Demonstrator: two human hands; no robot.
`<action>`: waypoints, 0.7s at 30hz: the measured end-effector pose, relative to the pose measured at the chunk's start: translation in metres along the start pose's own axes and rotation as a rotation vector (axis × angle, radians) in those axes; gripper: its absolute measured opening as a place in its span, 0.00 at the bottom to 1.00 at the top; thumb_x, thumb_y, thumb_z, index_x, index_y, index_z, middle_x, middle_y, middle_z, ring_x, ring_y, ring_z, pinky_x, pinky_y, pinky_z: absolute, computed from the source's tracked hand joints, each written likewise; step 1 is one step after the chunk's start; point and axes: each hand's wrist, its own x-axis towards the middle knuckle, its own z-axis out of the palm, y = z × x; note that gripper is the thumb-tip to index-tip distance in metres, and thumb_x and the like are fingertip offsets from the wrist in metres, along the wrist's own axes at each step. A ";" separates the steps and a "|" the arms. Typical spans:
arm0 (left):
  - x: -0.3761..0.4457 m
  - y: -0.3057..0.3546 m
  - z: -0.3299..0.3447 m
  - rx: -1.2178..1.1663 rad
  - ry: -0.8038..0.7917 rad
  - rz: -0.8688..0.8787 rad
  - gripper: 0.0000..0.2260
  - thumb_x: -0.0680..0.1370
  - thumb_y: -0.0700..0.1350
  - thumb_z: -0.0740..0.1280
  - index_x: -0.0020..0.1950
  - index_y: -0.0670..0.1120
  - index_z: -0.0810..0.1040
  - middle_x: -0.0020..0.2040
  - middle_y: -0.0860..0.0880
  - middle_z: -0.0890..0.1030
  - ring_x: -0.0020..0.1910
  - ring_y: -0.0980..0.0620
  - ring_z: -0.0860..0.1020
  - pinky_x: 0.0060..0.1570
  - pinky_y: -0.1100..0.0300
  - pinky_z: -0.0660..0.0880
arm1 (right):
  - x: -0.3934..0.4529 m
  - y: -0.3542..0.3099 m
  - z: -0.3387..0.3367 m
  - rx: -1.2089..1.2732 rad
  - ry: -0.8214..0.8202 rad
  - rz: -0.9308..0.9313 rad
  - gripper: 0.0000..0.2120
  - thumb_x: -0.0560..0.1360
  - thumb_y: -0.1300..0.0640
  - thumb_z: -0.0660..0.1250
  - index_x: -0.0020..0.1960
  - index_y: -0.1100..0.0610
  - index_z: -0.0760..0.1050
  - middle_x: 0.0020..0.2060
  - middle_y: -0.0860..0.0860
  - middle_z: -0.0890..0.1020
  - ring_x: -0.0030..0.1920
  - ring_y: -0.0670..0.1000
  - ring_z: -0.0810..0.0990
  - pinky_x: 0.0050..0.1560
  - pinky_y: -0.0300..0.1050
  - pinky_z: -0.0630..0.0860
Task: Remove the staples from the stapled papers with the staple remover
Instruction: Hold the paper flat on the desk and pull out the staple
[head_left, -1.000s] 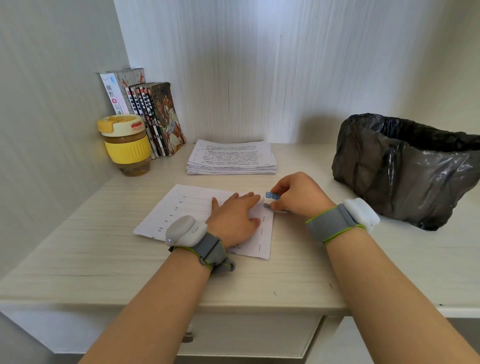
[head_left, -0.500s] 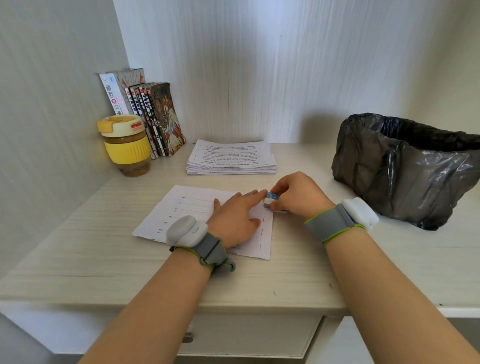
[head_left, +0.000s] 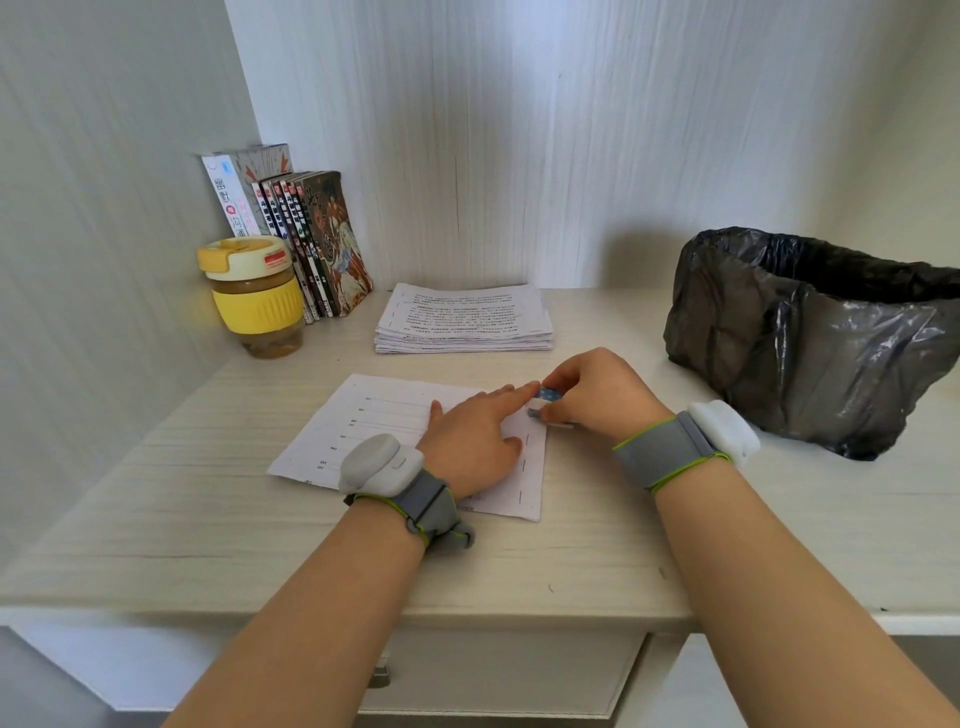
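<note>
— The stapled papers (head_left: 395, 421) lie flat on the desk (head_left: 597, 551) in front of me, with the long side going left to right. The stapled edge is the right one, and it runs away from me toward the wall.

— Which hand is nearer to that edge?

— My right hand (head_left: 597, 395). It sits just beside the far right corner of the sheets. Its fingers are curled around the staple remover (head_left: 546, 396), a small blue thing, and pinch it. The metal tip points left, onto the paper corner.

— And the other hand?

— My left hand (head_left: 475, 441) lies on the papers with the fingers straight and holds nothing; it only presses the sheets down. The index finger reaches right up to the remover, almost touching it.

— Can you see the staple itself?

— No, it is too small, and my fingers hide that place. I cannot tell if the tip is already under it.

— So what does the next move depend on?

— I think the tool must go leftward, across the edge, while the left hand keeps the paper from sliding with it.
</note>
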 end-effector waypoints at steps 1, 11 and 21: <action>0.000 0.000 0.000 -0.001 0.002 -0.002 0.28 0.77 0.43 0.58 0.73 0.61 0.53 0.76 0.54 0.57 0.74 0.53 0.56 0.71 0.40 0.40 | 0.000 0.000 0.000 0.010 -0.009 -0.003 0.13 0.66 0.61 0.73 0.50 0.58 0.82 0.40 0.52 0.80 0.41 0.49 0.77 0.44 0.41 0.73; 0.000 -0.001 0.001 -0.042 0.019 0.000 0.27 0.77 0.42 0.58 0.73 0.61 0.56 0.76 0.55 0.57 0.75 0.53 0.56 0.71 0.41 0.40 | 0.001 0.002 -0.001 0.146 0.019 0.003 0.09 0.71 0.58 0.69 0.49 0.59 0.82 0.46 0.55 0.84 0.44 0.48 0.77 0.48 0.40 0.73; 0.004 -0.002 0.001 -0.022 0.025 -0.019 0.27 0.77 0.40 0.56 0.72 0.61 0.57 0.76 0.54 0.55 0.76 0.49 0.50 0.72 0.42 0.38 | 0.001 0.005 -0.001 0.169 0.007 -0.010 0.09 0.71 0.58 0.69 0.49 0.59 0.82 0.46 0.54 0.84 0.46 0.49 0.79 0.54 0.44 0.74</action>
